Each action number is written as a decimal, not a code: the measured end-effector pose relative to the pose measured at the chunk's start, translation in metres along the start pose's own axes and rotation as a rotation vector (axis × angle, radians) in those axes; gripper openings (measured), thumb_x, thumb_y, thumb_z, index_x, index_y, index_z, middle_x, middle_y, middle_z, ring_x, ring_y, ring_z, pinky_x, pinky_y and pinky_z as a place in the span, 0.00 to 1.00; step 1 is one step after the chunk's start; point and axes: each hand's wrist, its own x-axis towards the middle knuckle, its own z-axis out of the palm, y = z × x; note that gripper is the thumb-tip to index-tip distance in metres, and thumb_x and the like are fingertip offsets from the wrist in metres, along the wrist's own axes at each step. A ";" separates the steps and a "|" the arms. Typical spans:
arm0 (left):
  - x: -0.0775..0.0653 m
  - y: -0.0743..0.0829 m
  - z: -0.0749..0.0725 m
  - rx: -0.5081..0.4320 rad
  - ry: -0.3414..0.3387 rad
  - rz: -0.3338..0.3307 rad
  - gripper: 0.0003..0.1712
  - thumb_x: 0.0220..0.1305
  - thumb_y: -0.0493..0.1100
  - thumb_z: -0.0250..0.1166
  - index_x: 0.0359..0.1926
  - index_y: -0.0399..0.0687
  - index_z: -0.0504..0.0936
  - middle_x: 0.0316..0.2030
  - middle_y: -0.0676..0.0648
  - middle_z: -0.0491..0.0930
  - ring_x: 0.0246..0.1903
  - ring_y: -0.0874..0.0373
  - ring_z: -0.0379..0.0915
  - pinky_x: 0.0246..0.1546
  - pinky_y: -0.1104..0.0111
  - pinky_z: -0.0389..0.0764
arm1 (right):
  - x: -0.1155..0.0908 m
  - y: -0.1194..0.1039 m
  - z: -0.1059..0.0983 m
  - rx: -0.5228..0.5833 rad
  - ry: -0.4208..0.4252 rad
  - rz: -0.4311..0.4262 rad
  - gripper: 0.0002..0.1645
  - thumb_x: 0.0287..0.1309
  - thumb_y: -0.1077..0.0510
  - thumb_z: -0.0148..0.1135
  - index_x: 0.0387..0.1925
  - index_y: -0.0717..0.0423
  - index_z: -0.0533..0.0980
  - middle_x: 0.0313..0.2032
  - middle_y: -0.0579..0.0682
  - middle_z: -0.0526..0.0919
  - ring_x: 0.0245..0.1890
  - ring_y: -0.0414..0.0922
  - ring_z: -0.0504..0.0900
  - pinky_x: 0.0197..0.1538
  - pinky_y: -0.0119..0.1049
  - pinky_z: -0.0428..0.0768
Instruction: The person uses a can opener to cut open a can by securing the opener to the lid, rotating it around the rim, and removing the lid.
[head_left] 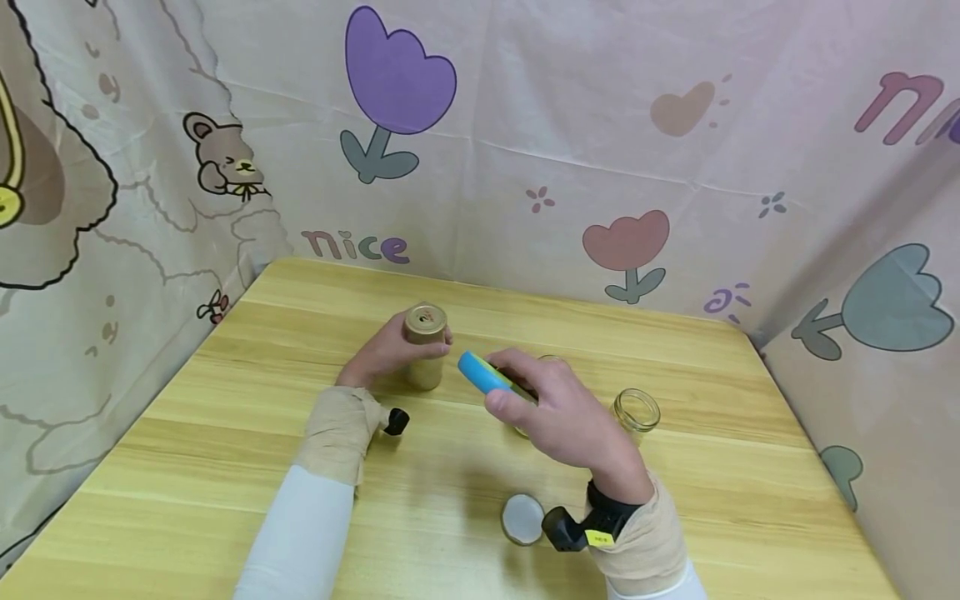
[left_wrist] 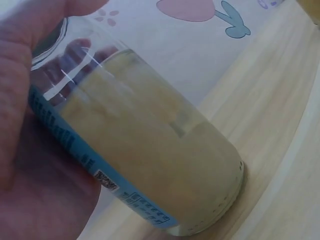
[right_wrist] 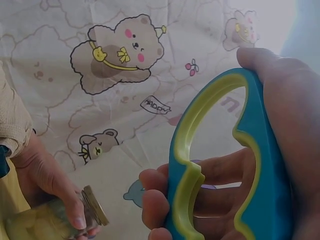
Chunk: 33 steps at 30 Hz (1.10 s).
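My left hand (head_left: 390,346) grips a glass jar (head_left: 425,372) near its top, fingers and thumb round it. The jar carries a gold lid (head_left: 425,319), and its base stands on the table. Cloudy pale-yellow contents and a blue label (left_wrist: 107,182) show in the left wrist view. To the right, my right hand (head_left: 570,408) holds a blue and green jar opener (head_left: 483,372) raised above the table. In the right wrist view the opener (right_wrist: 272,165) shows stepped, rounded notches inside its loop, with fingers curled round it.
An open glass jar (head_left: 637,410) stands right of my right hand. Another glass piece (head_left: 551,357) is mostly hidden behind that hand. A loose round lid (head_left: 522,519) lies on the wooden table (head_left: 427,542) near the front. Printed cloth hangs behind and at both sides.
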 end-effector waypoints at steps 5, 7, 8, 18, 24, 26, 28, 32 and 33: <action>0.001 0.002 0.003 0.030 -0.003 -0.017 0.20 0.64 0.42 0.72 0.55 0.44 0.79 0.49 0.45 0.83 0.52 0.54 0.79 0.67 0.53 0.72 | 0.000 -0.001 0.001 -0.010 -0.010 0.007 0.39 0.68 0.21 0.46 0.55 0.46 0.79 0.27 0.40 0.77 0.23 0.35 0.71 0.28 0.32 0.71; 0.001 0.002 0.003 0.039 -0.005 -0.017 0.20 0.64 0.42 0.72 0.55 0.45 0.79 0.49 0.45 0.83 0.52 0.54 0.79 0.67 0.53 0.72 | 0.000 -0.001 0.002 -0.012 -0.015 0.017 0.37 0.68 0.23 0.47 0.55 0.45 0.79 0.28 0.40 0.77 0.24 0.35 0.71 0.28 0.32 0.71; 0.001 0.002 0.004 0.041 -0.007 -0.016 0.20 0.64 0.42 0.72 0.55 0.45 0.79 0.49 0.45 0.83 0.53 0.53 0.79 0.67 0.53 0.71 | 0.001 -0.001 0.002 -0.012 -0.017 0.023 0.35 0.68 0.24 0.48 0.54 0.45 0.79 0.28 0.40 0.77 0.24 0.36 0.71 0.29 0.32 0.71; 0.004 0.002 0.009 -0.002 -0.064 0.017 0.21 0.64 0.41 0.73 0.54 0.40 0.78 0.48 0.44 0.84 0.52 0.52 0.79 0.68 0.53 0.69 | 0.002 -0.001 0.003 -0.023 -0.018 0.062 0.24 0.70 0.34 0.54 0.55 0.43 0.79 0.28 0.40 0.78 0.23 0.37 0.71 0.28 0.32 0.71; 0.005 0.003 0.011 -0.019 -0.105 0.014 0.19 0.62 0.40 0.74 0.52 0.43 0.80 0.46 0.49 0.84 0.53 0.51 0.78 0.70 0.52 0.65 | 0.001 -0.002 0.000 -0.024 0.008 0.075 0.22 0.71 0.37 0.54 0.54 0.45 0.79 0.28 0.42 0.78 0.23 0.38 0.72 0.28 0.32 0.72; 0.006 0.004 0.012 -0.034 -0.127 0.010 0.22 0.61 0.38 0.74 0.53 0.39 0.78 0.45 0.51 0.84 0.53 0.52 0.78 0.71 0.51 0.64 | 0.001 -0.003 0.000 -0.036 0.016 0.095 0.20 0.71 0.38 0.55 0.54 0.44 0.79 0.28 0.42 0.78 0.24 0.39 0.73 0.29 0.32 0.73; 0.005 0.005 0.013 -0.049 -0.146 -0.010 0.24 0.59 0.38 0.75 0.55 0.38 0.78 0.46 0.51 0.84 0.53 0.52 0.77 0.72 0.50 0.63 | 0.001 -0.003 -0.001 -0.043 0.022 0.118 0.19 0.71 0.40 0.55 0.54 0.43 0.79 0.29 0.43 0.79 0.25 0.40 0.75 0.30 0.33 0.75; 0.004 0.006 0.015 -0.061 -0.177 -0.058 0.29 0.56 0.39 0.76 0.58 0.41 0.77 0.48 0.50 0.83 0.54 0.52 0.76 0.72 0.49 0.63 | 0.002 -0.003 0.000 -0.061 0.035 0.168 0.21 0.70 0.39 0.55 0.57 0.41 0.78 0.32 0.45 0.81 0.29 0.41 0.77 0.34 0.35 0.77; 0.004 0.006 0.016 -0.057 -0.184 -0.066 0.29 0.55 0.39 0.77 0.58 0.44 0.77 0.48 0.50 0.83 0.54 0.52 0.76 0.72 0.50 0.63 | 0.002 -0.004 0.000 -0.064 0.039 0.178 0.21 0.70 0.39 0.55 0.57 0.41 0.78 0.33 0.45 0.81 0.30 0.41 0.78 0.35 0.36 0.77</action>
